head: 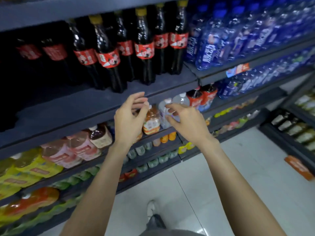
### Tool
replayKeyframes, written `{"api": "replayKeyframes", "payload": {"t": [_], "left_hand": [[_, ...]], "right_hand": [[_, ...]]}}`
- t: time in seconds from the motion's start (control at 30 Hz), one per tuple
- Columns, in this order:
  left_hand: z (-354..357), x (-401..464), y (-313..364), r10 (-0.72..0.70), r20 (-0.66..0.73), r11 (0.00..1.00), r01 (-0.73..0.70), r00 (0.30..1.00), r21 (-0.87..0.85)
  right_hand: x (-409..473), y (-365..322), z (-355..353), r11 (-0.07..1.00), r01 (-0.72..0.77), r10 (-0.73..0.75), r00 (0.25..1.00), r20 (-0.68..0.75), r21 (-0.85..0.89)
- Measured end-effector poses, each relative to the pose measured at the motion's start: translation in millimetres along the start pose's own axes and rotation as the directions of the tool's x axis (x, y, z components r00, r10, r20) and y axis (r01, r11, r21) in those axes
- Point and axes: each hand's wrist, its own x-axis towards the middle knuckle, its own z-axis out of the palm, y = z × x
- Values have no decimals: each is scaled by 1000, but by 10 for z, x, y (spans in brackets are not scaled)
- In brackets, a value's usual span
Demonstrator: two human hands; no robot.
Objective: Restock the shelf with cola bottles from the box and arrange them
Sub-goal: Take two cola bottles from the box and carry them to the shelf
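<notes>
Dark grey shelf [102, 101] carrying cola bottles [109, 53], upright in rows toward the back, red labels, yellow caps; front strip bare. Blue bottles [209, 48] just beside, to the right. Left hand [129, 116] and right hand [185, 121] raised before the shelf edge, empty, fingers loosely spread and slightly curled, holding nothing. Box not seen.

Legible text: large white Chinese characters, apparently "脉动", printed vertically on the blue labels of the clear blue plastic drink bottles [208, 55] on the upper right shelf. Red wrap labels on the dark plastic cola bottles [109, 53]: white lettering and a cartoon figure, blurred, unreadable. Orange shelf-edge tag [238, 69]: print too blurred to read.
</notes>
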Motion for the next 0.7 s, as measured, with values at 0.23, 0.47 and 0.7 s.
{"api": "replayKeyframes", "payload": {"t": [0.23, 0.47, 0.7], "left_hand": [[1393, -1454, 307, 283, 158, 957, -268, 946, -113], [2918, -2593, 735, 44, 769, 998, 4, 637, -60], [4563, -3244, 1237, -117, 970, 993, -7, 212, 121]], "right_hand": [[-1946, 962, -608, 961, -269, 277, 902, -332, 70], [-3903, 1862, -1062, 683, -711, 716, 606, -346, 168], [-5251, 3071, -1705, 364, -931, 931, 364, -10, 17]]}}
